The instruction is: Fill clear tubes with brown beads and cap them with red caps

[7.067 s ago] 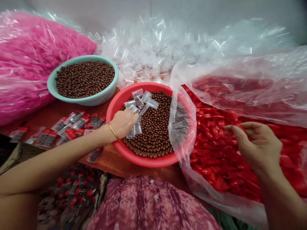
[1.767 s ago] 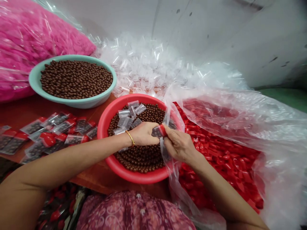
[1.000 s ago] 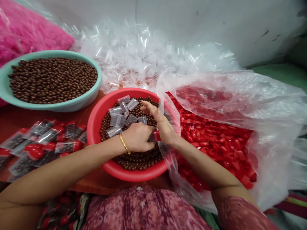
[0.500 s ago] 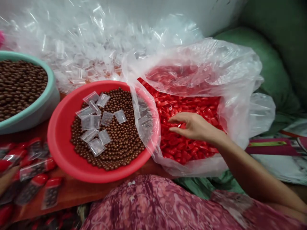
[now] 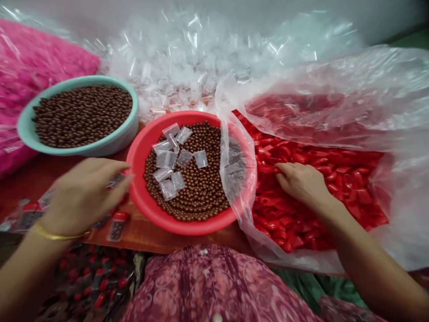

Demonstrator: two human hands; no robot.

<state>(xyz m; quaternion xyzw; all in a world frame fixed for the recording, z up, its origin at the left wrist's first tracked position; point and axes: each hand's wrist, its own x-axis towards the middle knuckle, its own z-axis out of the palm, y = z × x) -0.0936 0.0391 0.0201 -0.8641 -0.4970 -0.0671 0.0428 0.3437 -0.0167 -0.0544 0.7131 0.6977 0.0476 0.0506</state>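
Note:
My right hand (image 5: 301, 181) is inside a clear plastic bag (image 5: 405, 197) filled with red plastic caps (image 5: 348, 179). Its thumb and fingers pinch one red cap (image 5: 266, 169). My left hand (image 5: 85, 192), slightly blurred, hovers by the left rim of a red basin (image 5: 139, 192). Its thumb and forefinger are apart, with nothing visible between them. Round brown balls (image 5: 204, 201) partly fill that basin, and several small clear containers (image 5: 166, 159) lie on top of them. Below the left hand, a small red-capped container of brown balls (image 5: 117, 227) lies on the table.
A turquoise basin (image 5: 132, 120) of brown balls stands behind my left hand. Clear containers (image 5: 187, 58) are heaped along the wall, and a bag of pink pieces (image 5: 43, 53) is at far left. Filled red-capped containers (image 5: 100, 277) lie below the table edge (image 5: 154, 246).
The view has swung left, bringing the turquoise basin and pink bag further in. My right hand has closed on a red cap. My left hand has come up beside the red basin.

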